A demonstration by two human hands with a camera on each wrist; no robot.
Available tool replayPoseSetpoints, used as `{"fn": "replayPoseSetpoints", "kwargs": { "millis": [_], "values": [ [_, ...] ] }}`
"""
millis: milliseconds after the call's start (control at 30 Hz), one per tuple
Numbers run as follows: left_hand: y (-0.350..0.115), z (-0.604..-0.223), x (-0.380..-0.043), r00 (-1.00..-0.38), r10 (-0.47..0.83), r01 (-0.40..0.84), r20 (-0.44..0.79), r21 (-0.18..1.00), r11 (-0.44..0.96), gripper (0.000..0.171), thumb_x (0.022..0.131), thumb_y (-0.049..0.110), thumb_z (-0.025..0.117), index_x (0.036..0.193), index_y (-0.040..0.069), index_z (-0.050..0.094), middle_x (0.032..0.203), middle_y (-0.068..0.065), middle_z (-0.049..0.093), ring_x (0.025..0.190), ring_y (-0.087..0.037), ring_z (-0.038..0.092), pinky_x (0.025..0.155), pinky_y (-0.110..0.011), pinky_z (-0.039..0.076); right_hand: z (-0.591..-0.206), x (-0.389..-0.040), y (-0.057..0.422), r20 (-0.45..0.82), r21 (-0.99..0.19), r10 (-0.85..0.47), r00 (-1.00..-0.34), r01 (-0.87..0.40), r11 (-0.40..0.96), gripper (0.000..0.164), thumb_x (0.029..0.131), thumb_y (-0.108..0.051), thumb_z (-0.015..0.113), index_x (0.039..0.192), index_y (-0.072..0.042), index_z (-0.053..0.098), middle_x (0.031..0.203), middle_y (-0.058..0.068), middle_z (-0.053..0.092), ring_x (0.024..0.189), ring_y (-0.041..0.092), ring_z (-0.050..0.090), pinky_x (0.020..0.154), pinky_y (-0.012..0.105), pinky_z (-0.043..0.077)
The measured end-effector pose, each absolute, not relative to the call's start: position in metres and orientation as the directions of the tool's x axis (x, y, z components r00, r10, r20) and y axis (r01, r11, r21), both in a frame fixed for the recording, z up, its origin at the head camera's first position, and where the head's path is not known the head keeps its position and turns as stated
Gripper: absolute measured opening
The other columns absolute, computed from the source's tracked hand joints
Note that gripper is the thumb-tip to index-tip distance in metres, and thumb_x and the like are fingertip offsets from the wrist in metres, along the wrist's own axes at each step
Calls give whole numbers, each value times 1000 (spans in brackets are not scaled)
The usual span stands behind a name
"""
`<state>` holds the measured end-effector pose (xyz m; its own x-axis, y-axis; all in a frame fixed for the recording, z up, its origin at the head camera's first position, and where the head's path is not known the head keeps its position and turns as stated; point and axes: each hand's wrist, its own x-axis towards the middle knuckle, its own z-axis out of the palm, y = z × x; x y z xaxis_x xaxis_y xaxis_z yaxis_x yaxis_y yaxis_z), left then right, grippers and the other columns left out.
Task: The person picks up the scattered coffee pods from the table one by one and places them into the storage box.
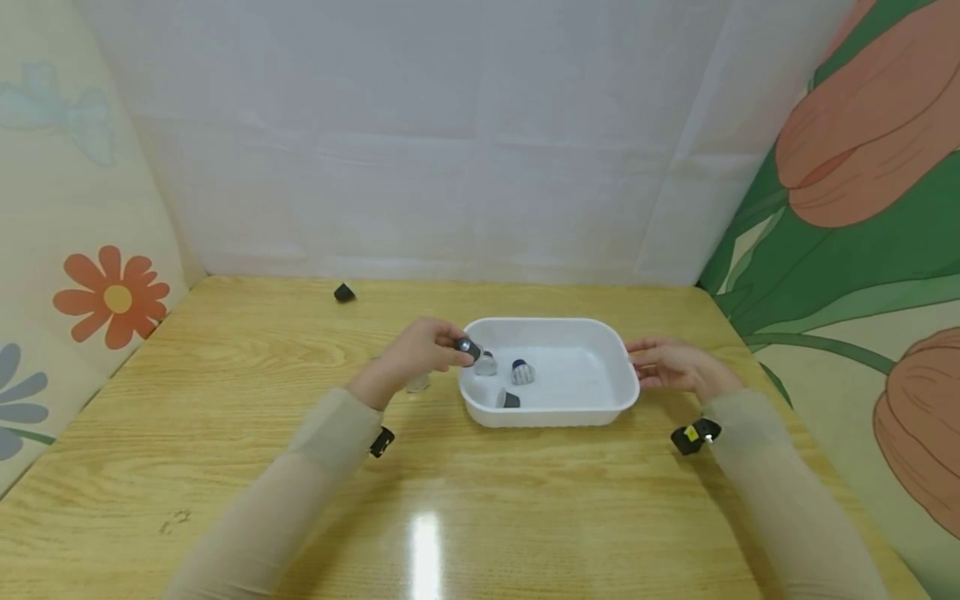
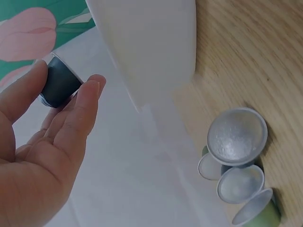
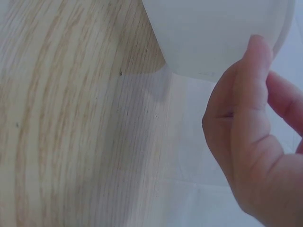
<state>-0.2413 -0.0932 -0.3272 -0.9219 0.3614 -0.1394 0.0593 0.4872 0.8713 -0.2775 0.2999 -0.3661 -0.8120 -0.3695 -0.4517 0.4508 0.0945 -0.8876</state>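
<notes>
My left hand [image 1: 423, 354] pinches a dark coffee capsule [image 2: 61, 84] between thumb and fingers, over the left end of a white plastic tub [image 1: 555, 418]. Inside the tub lie a capsule with a dark end [image 1: 522, 372], a dark-and-silver capsule [image 1: 508, 399] and a pale capsule [image 1: 486, 364] just below the held one. My right hand [image 1: 671, 365] holds the tub's right end at the rim. In the right wrist view its fingers lie against the tub wall [image 3: 203, 42], and the inner side of the grip is hidden.
Several more capsules [image 2: 238, 136] stand together on the table beside the tub's left end, mostly hidden by my left hand in the head view. A small black capsule-like piece [image 1: 343, 292] lies near the table's back edge. White cloth [image 1: 420, 167] hangs behind the table.
</notes>
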Motion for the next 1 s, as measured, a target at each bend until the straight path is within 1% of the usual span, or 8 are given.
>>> {"fn": "replayPoseSetpoints", "kwargs": {
  "millis": [167,333,433,600,733,833,933,1000],
  "values": [
    [-86,-330,-242,-927,344,34,-153,876,480,35,90,11,70,120,-4,61,112,-14,67,100,-24,62,88,-42,53,-365,-277,300,-447,-890,-371,-814,447,92,18,100,4,40,116,0,47,88,5,63,80,14,62,72,27,57],
    [-78,-330,-243,-930,325,4,-171,881,474,37,89,11,72,121,-2,61,112,-14,66,101,-24,62,85,-36,54,-364,-278,299,-445,-891,-375,-813,445,92,17,100,3,41,116,0,47,88,4,63,80,14,62,72,27,57],
    [-74,-330,-244,-926,339,16,-167,878,478,38,89,11,71,123,-3,60,114,-14,65,102,-24,62,83,-33,55,-363,-278,299,-443,-891,-378,-813,445,90,18,100,3,41,117,1,46,88,4,63,80,14,62,72,27,57],
    [-67,-330,-247,-927,334,4,-169,888,460,38,89,10,71,123,-2,59,115,-14,65,102,-25,61,86,-36,54,-363,-277,299,-442,-892,-381,-812,442,95,19,100,3,41,119,2,45,88,4,63,80,14,62,72,27,57],
    [-57,-332,-248,-921,333,-43,-202,902,430,39,89,9,72,124,-2,59,115,-15,65,102,-25,62,89,-39,53,-364,-277,299,-446,-891,-379,-811,444,97,21,100,3,41,121,3,44,88,5,64,81,14,63,72,27,57],
    [-49,-335,-247,-906,356,-83,-230,920,384,40,89,6,71,126,-3,58,117,-16,65,104,-26,63,90,-39,53,-365,-277,300,-449,-888,-377,-810,450,93,21,100,3,41,121,3,43,88,5,64,81,14,63,72,27,57],
    [-41,-338,-244,-897,372,-109,-239,935,338,40,89,4,70,126,-5,57,118,-17,65,105,-27,64,88,-36,54,-365,-277,300,-446,-890,-382,-809,447,92,20,99,3,40,119,2,44,88,5,64,81,14,63,72,26,57],
    [-36,-340,-244,-890,384,-133,-246,945,298,39,90,2,69,126,-7,57,119,-19,65,107,-28,63,90,-39,53,-366,-277,300,-447,-890,-377,-811,447,93,20,99,4,40,118,2,45,88,5,64,81,14,63,72,26,57]
  ]
}}
